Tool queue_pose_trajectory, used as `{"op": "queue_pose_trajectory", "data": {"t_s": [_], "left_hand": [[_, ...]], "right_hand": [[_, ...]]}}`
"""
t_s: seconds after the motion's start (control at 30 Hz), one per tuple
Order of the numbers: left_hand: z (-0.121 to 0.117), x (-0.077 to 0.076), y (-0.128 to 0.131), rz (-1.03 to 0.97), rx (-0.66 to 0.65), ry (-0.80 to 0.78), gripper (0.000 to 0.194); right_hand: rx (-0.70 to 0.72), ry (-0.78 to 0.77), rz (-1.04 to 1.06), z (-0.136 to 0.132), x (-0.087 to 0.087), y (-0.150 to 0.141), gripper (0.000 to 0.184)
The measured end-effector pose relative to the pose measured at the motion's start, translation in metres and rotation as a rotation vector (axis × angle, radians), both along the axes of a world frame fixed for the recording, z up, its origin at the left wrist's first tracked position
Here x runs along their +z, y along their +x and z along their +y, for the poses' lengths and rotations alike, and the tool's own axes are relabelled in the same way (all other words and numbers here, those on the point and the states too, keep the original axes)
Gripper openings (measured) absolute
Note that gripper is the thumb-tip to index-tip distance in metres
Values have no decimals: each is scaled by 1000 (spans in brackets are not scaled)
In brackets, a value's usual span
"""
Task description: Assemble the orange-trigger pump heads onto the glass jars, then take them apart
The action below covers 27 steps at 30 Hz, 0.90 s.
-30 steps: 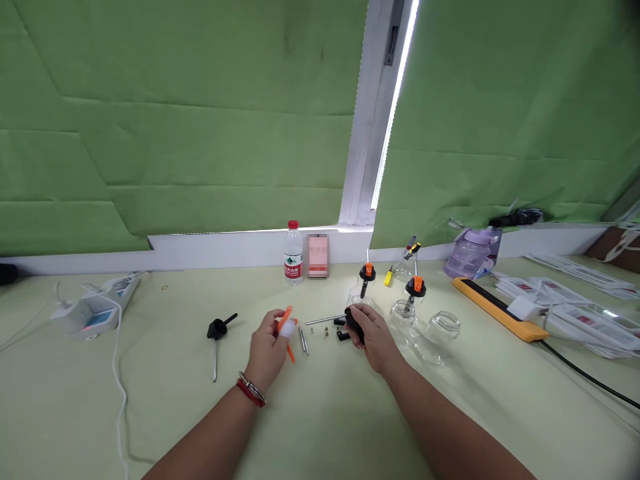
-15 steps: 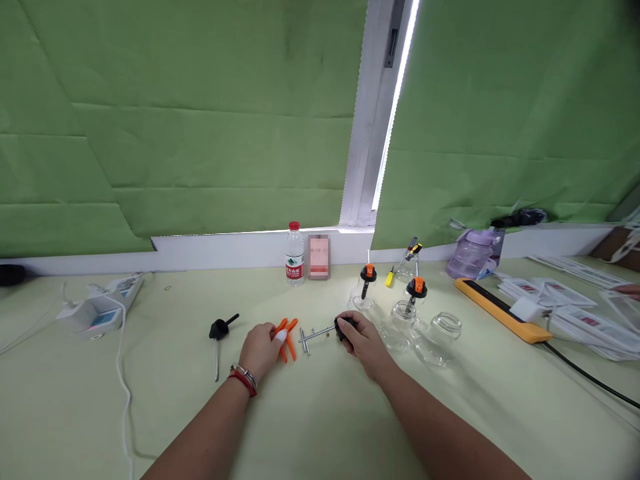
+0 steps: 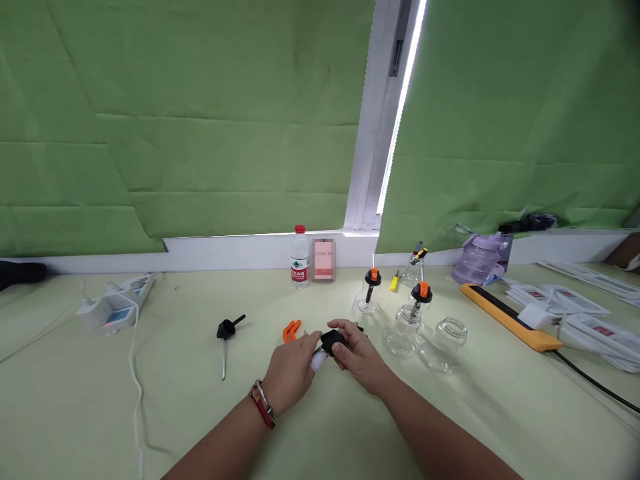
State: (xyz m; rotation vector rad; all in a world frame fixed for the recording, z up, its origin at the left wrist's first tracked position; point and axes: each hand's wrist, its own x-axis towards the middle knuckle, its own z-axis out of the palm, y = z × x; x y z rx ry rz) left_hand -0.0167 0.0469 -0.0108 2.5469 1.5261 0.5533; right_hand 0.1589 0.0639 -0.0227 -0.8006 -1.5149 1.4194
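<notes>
A black cone-shaped cap with a metal rod (image 3: 333, 341) is held between both hands, just above the table. My right hand (image 3: 364, 360) is closed round the cap from the right. My left hand (image 3: 293, 373), with bracelets at the wrist, pinches the left side of the same piece, and its fingers hide most of the rod. Just beyond the left fingers lie orange plastic pieces (image 3: 289, 332), partly covered by the hand. Further left rests a similar black cap with a rod (image 3: 227, 329). The small metal rods on the table are mostly hidden by the hands.
Clear glass jars (image 3: 442, 347) stand to the right, near two black-and-orange tops (image 3: 421, 292). Behind are a yellow screwdriver (image 3: 395, 283), a water bottle (image 3: 300, 260) and a purple jug (image 3: 477, 259). Power strips (image 3: 510, 317) lie right, another (image 3: 125, 303) left with its cable.
My left hand has left the orange pieces and moved right to the black cap, meeting my right hand. The cap has turned, and its rod is now mostly covered. The view has shifted slightly.
</notes>
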Motion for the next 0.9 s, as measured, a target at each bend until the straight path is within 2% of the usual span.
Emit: {"op": "queue_pose_trajectory", "data": {"t_s": [0.13,0.2,0.27,0.37,0.47,0.57,0.67,0.77,0.9], "left_hand": [[7,4,-11,-69,40,-18,46],[13,10,-19,-150,118,23,44],[19,21,-30,-219,302,88,47],[30,38,-57,-188,619,117,59],[39,46,-93,-79,794,69,61],[47,40,-131,-9,912,-17,61],[53,27,-159,10,987,-145,58],[56,14,-175,-19,991,-231,52],[57,4,-182,-49,956,-356,42]], "right_hand": [[41,85,-65,-2,2,-4,49],[-7,177,-154,0,4,-3,49],[-146,268,-286,5,8,2,48],[-430,403,-526,21,16,13,48],[-664,520,-787,46,30,26,52],[-782,482,-1023,75,44,38,54],[-833,339,-1176,100,52,47,53],[-779,174,-1221,115,49,53,50],[-781,175,-1225,119,39,56,51]]}}
